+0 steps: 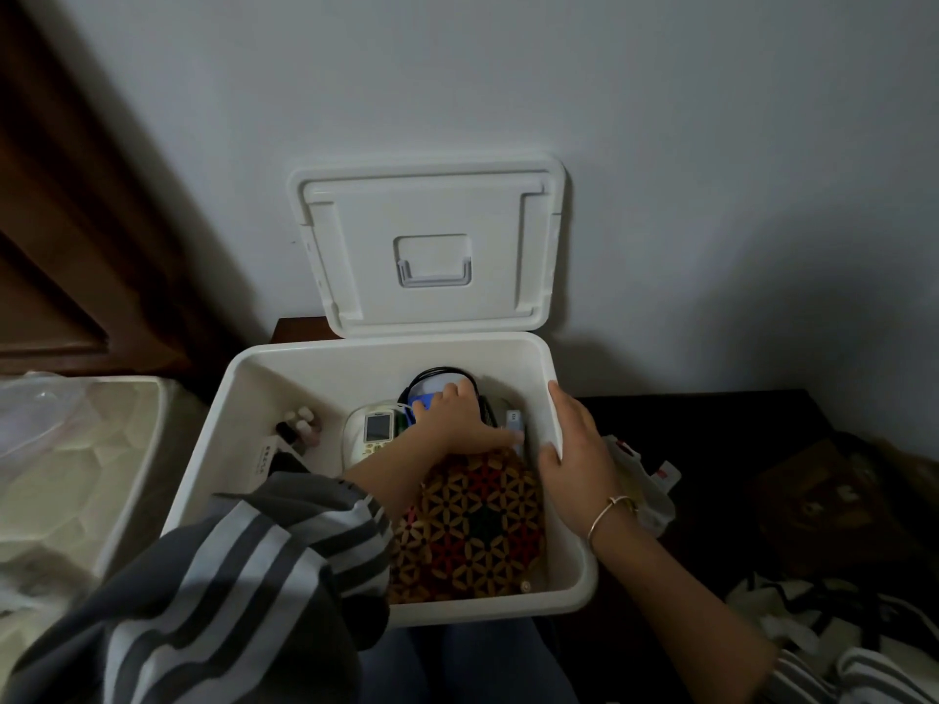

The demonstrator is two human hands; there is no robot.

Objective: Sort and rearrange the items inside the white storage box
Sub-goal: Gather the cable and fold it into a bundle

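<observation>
**Both hands busy at the open box**

The white storage box is sitting open against the wall, its lid standing upright behind. The left hand is reaching inside, fingers curling over a blue object on a coiled black cable – just beside a white remote. The right hand is clasping the box's right rim, thumb inside

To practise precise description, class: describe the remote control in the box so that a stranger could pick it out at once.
Find the white storage box, lid open against the wall. Near its middle, between the small bottles and the left hand gripping a blue object, lies the remote control. Only it has a small screen above buttons.
</observation>
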